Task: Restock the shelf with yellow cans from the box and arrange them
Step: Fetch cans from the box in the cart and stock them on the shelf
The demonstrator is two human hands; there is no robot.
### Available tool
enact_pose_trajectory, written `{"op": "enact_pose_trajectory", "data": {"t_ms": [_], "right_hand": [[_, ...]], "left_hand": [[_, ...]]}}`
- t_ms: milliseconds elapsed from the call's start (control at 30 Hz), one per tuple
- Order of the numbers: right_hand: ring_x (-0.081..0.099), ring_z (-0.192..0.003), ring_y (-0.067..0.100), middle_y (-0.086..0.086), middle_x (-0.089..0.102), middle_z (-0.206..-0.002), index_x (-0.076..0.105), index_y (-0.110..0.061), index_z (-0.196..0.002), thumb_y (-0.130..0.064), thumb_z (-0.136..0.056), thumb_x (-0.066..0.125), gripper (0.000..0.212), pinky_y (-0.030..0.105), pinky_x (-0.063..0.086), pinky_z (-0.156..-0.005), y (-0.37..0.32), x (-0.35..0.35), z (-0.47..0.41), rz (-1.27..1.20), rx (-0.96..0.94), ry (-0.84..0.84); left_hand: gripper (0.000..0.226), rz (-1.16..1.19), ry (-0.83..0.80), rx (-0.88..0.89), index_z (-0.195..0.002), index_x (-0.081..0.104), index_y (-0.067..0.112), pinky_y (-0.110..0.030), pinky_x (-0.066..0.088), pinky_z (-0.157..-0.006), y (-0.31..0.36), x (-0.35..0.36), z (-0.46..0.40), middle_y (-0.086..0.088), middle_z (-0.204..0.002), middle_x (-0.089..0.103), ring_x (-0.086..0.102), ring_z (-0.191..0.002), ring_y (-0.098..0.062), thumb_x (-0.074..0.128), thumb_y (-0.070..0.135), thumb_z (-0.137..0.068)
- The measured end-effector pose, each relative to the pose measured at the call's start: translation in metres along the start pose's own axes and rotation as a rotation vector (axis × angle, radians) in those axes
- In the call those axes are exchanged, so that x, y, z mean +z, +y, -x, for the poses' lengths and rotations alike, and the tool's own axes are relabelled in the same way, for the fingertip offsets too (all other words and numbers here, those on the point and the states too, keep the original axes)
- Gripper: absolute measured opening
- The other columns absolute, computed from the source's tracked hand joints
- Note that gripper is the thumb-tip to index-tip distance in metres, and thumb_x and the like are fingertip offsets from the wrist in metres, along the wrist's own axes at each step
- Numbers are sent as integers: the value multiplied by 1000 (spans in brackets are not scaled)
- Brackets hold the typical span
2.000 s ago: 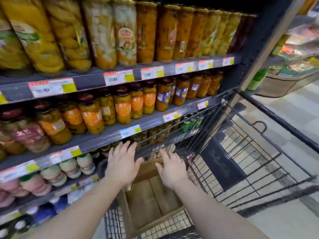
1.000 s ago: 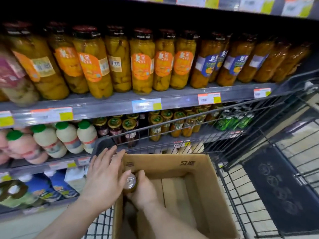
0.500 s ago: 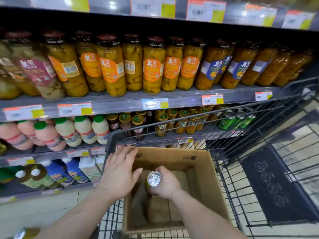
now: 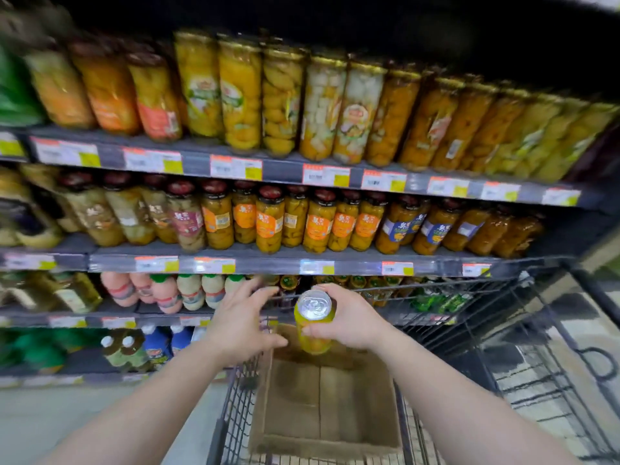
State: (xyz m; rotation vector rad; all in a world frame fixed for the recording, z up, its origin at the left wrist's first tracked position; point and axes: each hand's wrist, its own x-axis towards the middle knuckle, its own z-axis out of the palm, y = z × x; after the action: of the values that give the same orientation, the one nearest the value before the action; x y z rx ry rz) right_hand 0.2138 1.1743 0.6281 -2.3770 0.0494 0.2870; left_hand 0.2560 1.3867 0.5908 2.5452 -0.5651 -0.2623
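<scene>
Both forearms reach fwd; R hand (image 4: 349,318) curled in a grip w/ fingers wrapped, L hand (image 4: 243,322) open beside it, fingers spread.

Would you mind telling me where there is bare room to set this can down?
The cardboard box floor below the can in the right hand looks bare. The two upper jar shelves are packed to the front edge. The row behind the cart rim is too blurred to judge. The left hand is open.

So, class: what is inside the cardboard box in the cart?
The cardboard box shows only its bare brown floor; no cans are visible inside. Its far end is covered by the yellow can held in the right hand.
</scene>
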Motion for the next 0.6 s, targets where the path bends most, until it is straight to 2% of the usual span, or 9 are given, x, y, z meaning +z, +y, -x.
{"op": "enact_pose_trajectory", "data": {"t_ms": [133, 167, 233, 333, 367, 433, 500, 567, 600], "right_hand": [[58, -110, 8, -12, 61, -121, 53, -28, -127, -38, -67, 86, 69, 33, 49, -96, -76, -5, -19, -19, -128, -17], [60, -108, 7, -13, 63, -119, 56, -28, -124, -38, -66, 87, 66, 35, 50, -95, -95, 1, -25, -40, -164, -20], [62, -105, 3, -15, 65, -115, 59, -29, -121, -37, -67, 86, 61, 32, 52, -92, -139, 18, -34, -72, -236, -46], [63, -101, 0, -16, 67, -112, 61, -32, -120, -39, -68, 85, 58, 27, 53, -87, -213, 59, -45, -81, -353, -126], [64, -99, -1, -16, 68, -111, 62, -31, -120, -38, -68, 85, 57, 25, 53, -83, -238, 77, -48, -83, -391, -155], [67, -93, 1, -15, 70, -106, 62, -30, -120, -37, -68, 85, 57, 27, 55, -77, -290, 119, -54, -77, -452, -221], [71, -82, 10, -11, 72, -100, 61, -33, -119, -42, -65, 84, 60, 35, 58, -70, -343, 168, -56, -67, -486, -300], [69, -79, 4, -12, 72, -99, 62, -33, -117, -38, -66, 85, 57, 28, 57, -71, -396, 222, -58, -77, -529, -345], [68, -85, -1, -14, 72, -101, 63, -32, -116, -35, -67, 85, 54, 24, 56, -77, -418, 244, -60, -81, -550, -359]], "left_hand": [[114, 144, 112, -84, -141, 38, 35, -34, 29, -112, -23, -49, 29, 2, -151, 33, 29, -140, -17, 68, 81, -41], [110, 198, 138, -99, -140, 39, 34, -31, 34, -108, -33, -60, 40, 6, -145, 40, 36, -134, -14, 74, 76, -45], [97, 340, 176, -136, -140, 40, 29, -19, 36, -95, -57, -82, 65, 13, -129, 48, 44, -123, -7, 86, 50, -58], [85, 499, 248, -185, -135, 40, 32, -3, 37, -82, -100, -118, 107, 14, -119, 55, 54, -112, 0, 87, 30, -64], [80, 528, 276, -206, -129, 40, 35, -3, 40, -79, -119, -130, 122, 14, -116, 58, 57, -107, 4, 87, 26, -65], [75, 566, 339, -260, -124, 42, 35, -9, 45, -80, -159, -158, 157, 20, -111, 60, 58, -100, 10, 87, 25, -65], [86, 536, 409, -329, -130, 46, 30, -20, 46, -91, -207, -186, 196, 19, -118, 60, 57, -106, 6, 88, 44, -57], [100, 495, 462, -379, -128, 50, 31, -27, 47, -97, -259, -215, 239, 18, -120, 62, 57, -111, 0, 83, 65, -40], [94, 487, 480, -397, -122, 52, 36, -29, 48, -95, -282, -227, 255, 19, -114, 64, 59, -108, 1, 80, 66, -37]]}}
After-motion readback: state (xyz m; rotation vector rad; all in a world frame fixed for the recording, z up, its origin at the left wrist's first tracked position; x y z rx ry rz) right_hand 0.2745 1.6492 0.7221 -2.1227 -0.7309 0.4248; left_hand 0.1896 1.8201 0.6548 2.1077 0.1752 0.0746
